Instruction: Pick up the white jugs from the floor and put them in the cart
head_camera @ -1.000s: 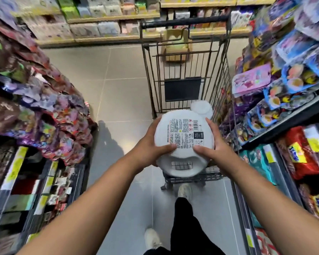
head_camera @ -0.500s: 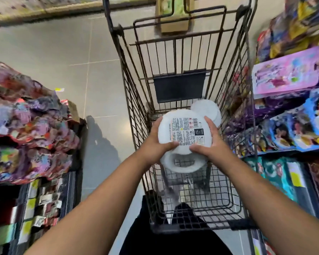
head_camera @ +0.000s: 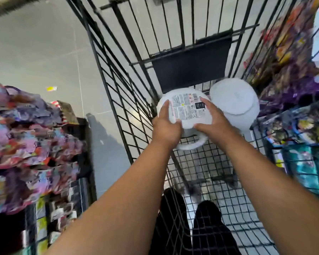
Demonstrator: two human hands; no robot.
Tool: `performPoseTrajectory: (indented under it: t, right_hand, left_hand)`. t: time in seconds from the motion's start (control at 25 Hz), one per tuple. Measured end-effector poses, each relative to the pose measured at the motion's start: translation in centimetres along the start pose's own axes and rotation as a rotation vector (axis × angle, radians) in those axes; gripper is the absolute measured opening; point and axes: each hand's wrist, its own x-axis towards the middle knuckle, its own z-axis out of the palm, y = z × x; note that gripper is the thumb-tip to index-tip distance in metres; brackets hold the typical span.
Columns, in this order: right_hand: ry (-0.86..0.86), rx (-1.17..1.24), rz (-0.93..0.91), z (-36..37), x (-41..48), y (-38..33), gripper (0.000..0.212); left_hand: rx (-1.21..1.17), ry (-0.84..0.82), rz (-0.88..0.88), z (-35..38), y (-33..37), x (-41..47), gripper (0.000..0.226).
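Note:
A white jug [head_camera: 186, 109] with a printed label on its upturned side is held low inside the black wire cart [head_camera: 118, 92], its handle loop pointing toward me. My left hand [head_camera: 166, 127] grips its left side and my right hand [head_camera: 213, 122] its right side. A second white jug [head_camera: 234, 105] stands in the cart's far right corner, right beside the held one.
Shelves of colourful packets crowd the left [head_camera: 31, 140] and the right [head_camera: 293, 70] of the narrow aisle. Grey tiled floor [head_camera: 41, 57] stretches to the cart's left. My dark trouser legs [head_camera: 206, 229] show through the cart's mesh at its near end.
Both hands have carried the jug forward and down into the cart's basket, beside the other jug. The view has tilted down and moved closer to the cart.

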Motion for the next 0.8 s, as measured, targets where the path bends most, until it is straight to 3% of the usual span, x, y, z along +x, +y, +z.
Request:
performPoseTrajectory:
  t: [0.32, 0.52, 0.8]
  right_hand:
    - [0.026, -0.127, -0.059, 1.8, 3.5, 2.9, 0.084]
    - [0.036, -0.168, -0.073, 2.4, 4.8, 4.8, 0.08]
    - [-0.04, -0.15, -0.034, 2.8, 4.8, 6.7, 0.089]
  left_hand:
    - [0.005, 0.065, -0.006, 1.6, -2.5, 3.0, 0.074]
    - [0.13, 0.051, 0.019, 2.0, -3.9, 3.5, 0.074]
    - [0.199, 0.014, -0.028, 3.5, -5.3, 3.7, 0.07]
